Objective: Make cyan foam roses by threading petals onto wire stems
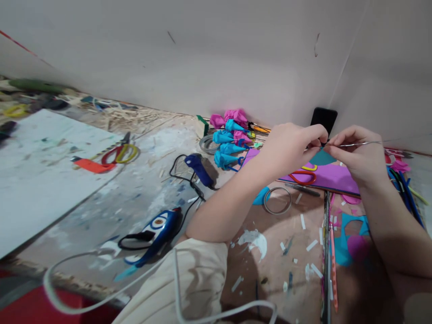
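Note:
My left hand and my right hand meet fingertip to fingertip above the work surface. Between the right hand's fingers runs a thin silvery wire, its tail pointing right. The left fingers pinch at the wire's other end, where the fingertips hide the detail. Just below the fingertips shows a teal paper piece; whether it is held or lies on the sheet I cannot tell. Under the hands lie a purple sheet and scissors with red and yellow handles.
Blue paper flowers and pink ones lie left of my hands. A black phone leans on the wall. A blue glue gun with a cord, a tape roll, a second pair of scissors and paper scraps lie around.

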{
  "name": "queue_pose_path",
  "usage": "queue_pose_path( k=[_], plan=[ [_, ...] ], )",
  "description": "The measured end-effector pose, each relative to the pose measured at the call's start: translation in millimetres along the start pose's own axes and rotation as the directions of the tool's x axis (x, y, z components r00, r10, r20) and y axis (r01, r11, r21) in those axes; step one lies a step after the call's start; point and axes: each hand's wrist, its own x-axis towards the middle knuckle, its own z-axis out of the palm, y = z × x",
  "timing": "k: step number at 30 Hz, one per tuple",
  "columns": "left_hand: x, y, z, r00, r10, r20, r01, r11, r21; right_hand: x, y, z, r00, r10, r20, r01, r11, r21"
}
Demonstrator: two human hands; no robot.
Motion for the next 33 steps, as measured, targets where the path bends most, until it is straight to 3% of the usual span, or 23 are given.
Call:
queue_pose_path(
  k=[15,27,33],
  plan=[
    [-1.8,2.4,-1.1,0.999,0.030,0.018,-0.031,0.997,0.070,1.6,-2.3,-0.5,0.998,0.041,0.038,-0.044,0.995,0.091],
    [-2.6,0.7,6.3,0.988,0.155,-0.002,-0.145,0.925,0.350,5.0,1.8,-4.2,0.997,0.052,0.058,-0.061,0.985,0.159],
    [-2.7,-0.7,6.7,0.984,0.174,-0.030,-0.151,0.918,0.368,5.3,-1.2,-4.9,0.997,0.041,0.059,-0.049,0.988,0.146]
  ],
)
